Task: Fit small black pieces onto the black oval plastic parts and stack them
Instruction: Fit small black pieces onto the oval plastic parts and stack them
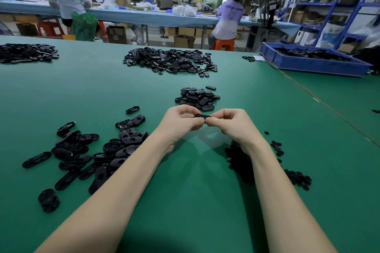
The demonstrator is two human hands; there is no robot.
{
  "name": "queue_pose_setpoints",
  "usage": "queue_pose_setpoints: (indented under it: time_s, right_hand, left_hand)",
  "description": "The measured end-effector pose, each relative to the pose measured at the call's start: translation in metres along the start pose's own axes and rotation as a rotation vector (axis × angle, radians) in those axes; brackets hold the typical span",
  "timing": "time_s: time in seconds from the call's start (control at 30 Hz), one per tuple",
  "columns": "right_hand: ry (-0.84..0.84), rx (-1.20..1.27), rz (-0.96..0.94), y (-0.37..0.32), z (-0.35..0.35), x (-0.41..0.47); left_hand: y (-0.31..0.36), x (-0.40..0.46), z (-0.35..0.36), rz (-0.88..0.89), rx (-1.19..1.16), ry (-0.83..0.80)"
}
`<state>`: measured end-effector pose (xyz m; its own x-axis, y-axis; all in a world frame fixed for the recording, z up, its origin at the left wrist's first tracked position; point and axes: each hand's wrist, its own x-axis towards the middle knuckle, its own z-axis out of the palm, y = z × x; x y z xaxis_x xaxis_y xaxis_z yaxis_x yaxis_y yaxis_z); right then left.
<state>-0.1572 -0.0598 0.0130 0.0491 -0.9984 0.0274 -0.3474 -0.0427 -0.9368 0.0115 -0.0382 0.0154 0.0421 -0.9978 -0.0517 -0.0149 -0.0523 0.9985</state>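
Head view, 2 hands (202,122), 1 oval part (202,116)

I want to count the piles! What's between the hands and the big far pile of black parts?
In the head view, a smaller pile of black oval parts sits between the hands and the big far pile; the rest is bare green table.

bright overhead light, warped edges

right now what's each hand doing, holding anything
Left hand: fingers pinch the left end of a black oval plastic part.
Right hand: fingers pinch the right end of the same part.
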Motion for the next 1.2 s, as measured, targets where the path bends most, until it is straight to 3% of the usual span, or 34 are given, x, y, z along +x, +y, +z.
queue_pose_setpoints:
  time_s: [0.27, 0.4, 0.57, 0.7, 0.83, 1.0, 1.2]
  right_hand:
    - [0.027, -0.053, -0.064, 0.000, 0.010, -0.001]
    - [0.043, 0.097, -0.002, 0.000, 0.002, 0.001]
    - [0.074, 0.112, 0.009, -0.001, -0.003, 0.001]
    - [0.198, 0.088, 0.071, 0.002, -0.005, 0.005]
    - [0.192, 0.092, 0.098, 0.005, -0.008, 0.005]
    - [0.164, 0.097, 0.090, 0.006, -0.008, 0.005]
    - [0.128, 0.084, 0.083, 0.004, -0.007, 0.004]
  left_hand:
    - [-0.006, 0.003, -0.002, 0.048, 0.145, 0.061]
    - [-0.005, 0.004, -0.008, 0.232, 0.332, 0.014]
    - [-0.010, 0.013, -0.008, 0.420, 0.653, 0.093]
    - [-0.010, 0.035, -0.003, 0.397, 0.861, 0.206]
    - [0.002, 0.069, 0.010, 0.395, 1.015, 0.288]
    - [0.011, 0.104, 0.015, 0.350, 1.186, 0.217]
    - [0.004, 0.103, 0.007, 0.350, 1.158, 0.242]
